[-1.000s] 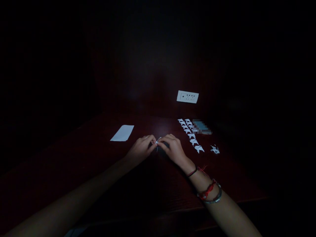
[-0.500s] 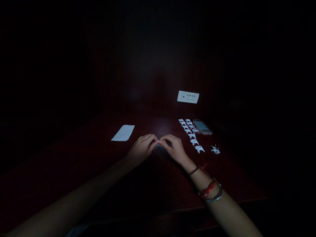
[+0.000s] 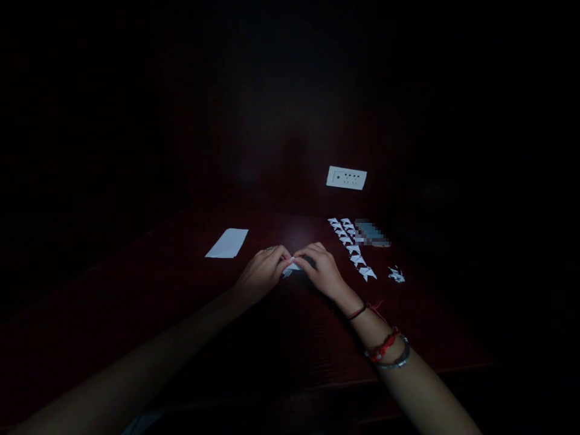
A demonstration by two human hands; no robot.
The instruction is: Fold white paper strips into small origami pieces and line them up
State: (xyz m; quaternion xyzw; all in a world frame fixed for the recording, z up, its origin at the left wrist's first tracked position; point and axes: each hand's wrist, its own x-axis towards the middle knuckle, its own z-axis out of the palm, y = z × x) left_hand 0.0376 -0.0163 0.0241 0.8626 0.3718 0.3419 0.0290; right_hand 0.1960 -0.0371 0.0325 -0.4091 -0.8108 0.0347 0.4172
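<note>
Between my two hands, just above the dark red table (image 3: 181, 338), is a small folded piece of white paper (image 3: 293, 266). My left hand (image 3: 265, 269) pinches its left side between thumb and fingers; a ring shows on one finger. From the other side my right hand (image 3: 321, 269) pinches it too, with bracelets on that wrist. The fingertips of both hands almost meet at the top of the fold. Part of the paper is covered by the fingers, and its exact shape is hard to make out in the dim light.
White paper sheets (image 3: 228, 243) lie to the left. Rows of small folded paper pieces (image 3: 354, 254) run along the right, beside a blurred phone-like slab (image 3: 374, 233) and a pile of paper scraps (image 3: 396, 275). A white socket plate (image 3: 347, 177) is on the back wall.
My right hand has shifted slightly up and right, its fingers a little straighter. More of the white paper now shows between the hands. The view has moved very slightly.
</note>
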